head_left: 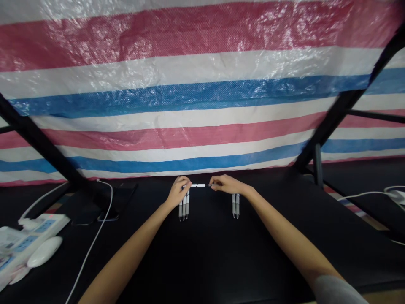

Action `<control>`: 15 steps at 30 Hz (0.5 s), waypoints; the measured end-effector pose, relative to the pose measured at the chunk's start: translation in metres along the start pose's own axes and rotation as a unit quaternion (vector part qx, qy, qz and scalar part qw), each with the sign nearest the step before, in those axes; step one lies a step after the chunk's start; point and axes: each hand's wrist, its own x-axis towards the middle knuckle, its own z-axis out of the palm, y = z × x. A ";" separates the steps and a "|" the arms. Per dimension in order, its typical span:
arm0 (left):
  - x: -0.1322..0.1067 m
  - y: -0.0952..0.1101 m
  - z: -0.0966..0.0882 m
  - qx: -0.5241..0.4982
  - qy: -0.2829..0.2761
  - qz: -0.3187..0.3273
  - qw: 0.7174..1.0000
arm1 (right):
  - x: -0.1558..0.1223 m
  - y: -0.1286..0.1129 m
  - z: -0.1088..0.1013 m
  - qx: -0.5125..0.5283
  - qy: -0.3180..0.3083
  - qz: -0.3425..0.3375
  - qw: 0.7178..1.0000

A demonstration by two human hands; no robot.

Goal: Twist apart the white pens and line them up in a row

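Note:
My left hand (179,192) is closed on one end of a white pen (198,185), which lies sideways between my two hands. My right hand (226,184) pinches at the pen's other end, where a small dark section shows by the fingertips. Whether that section is joined to the white barrel, I cannot tell. Below my left hand, three pens (184,210) with grey grips lie side by side, tips toward me, their upper ends partly covered by the hand. Two similar pens (236,206) rest below my right wrist.
The black tabletop (202,257) carries a white power strip (31,240), a white mouse-shaped object (45,251) and a white cable (103,226) at left. Behind hangs a striped plastic sheet (190,135). Black slanted posts (332,122) stand on both sides.

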 end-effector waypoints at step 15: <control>0.000 -0.006 0.005 0.002 -0.028 0.020 0.999 | 0.002 -0.006 0.006 0.038 -0.008 -0.010 0.999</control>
